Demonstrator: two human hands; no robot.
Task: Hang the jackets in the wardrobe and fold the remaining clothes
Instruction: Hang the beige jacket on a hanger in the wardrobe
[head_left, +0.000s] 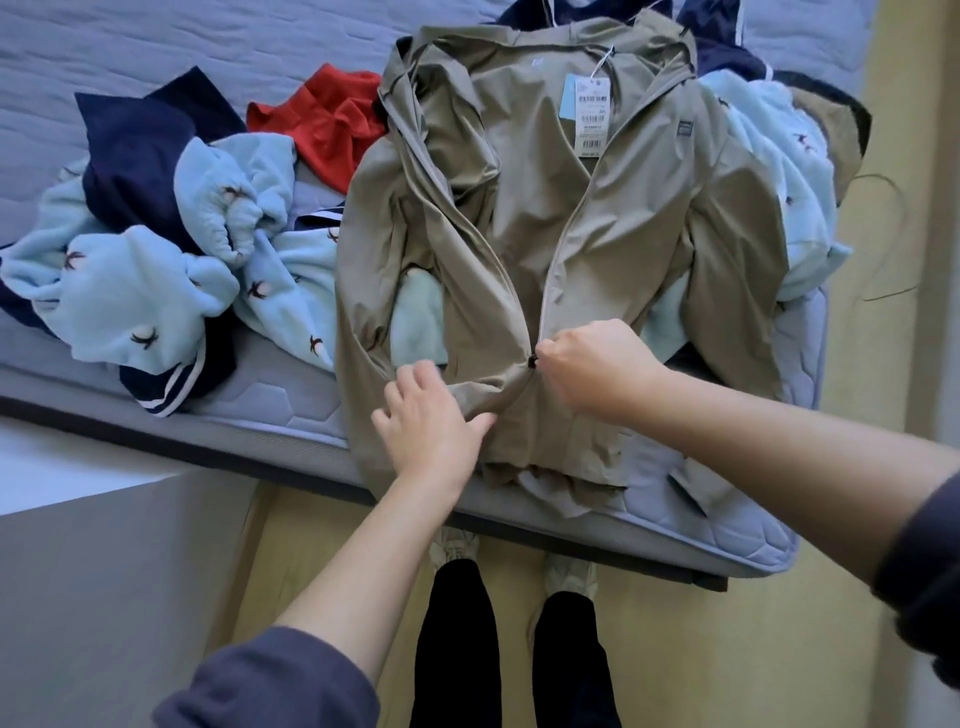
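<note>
A khaki hooded jacket (613, 218) lies front-up across the near edge of the bed, its zip joined at the hem and open above, a price tag (587, 117) showing at the chest. My right hand (592, 364) pinches the black zip pull (531, 361) low on the jacket's front. My left hand (426, 410) presses flat on the jacket's left lower panel beside the zip, fingers spread. Light blue fleece clothes (156, 280) with small dark motifs lie heaped to the left and also under the jacket on the right.
A red garment (332, 130) and navy garments (135, 150) lie in the left heap on the grey-blue mattress (748, 519). The bed edge runs diagonally below my hands. My legs and shoes stand on the wooden floor (727, 649). A white surface (78, 467) sits at left.
</note>
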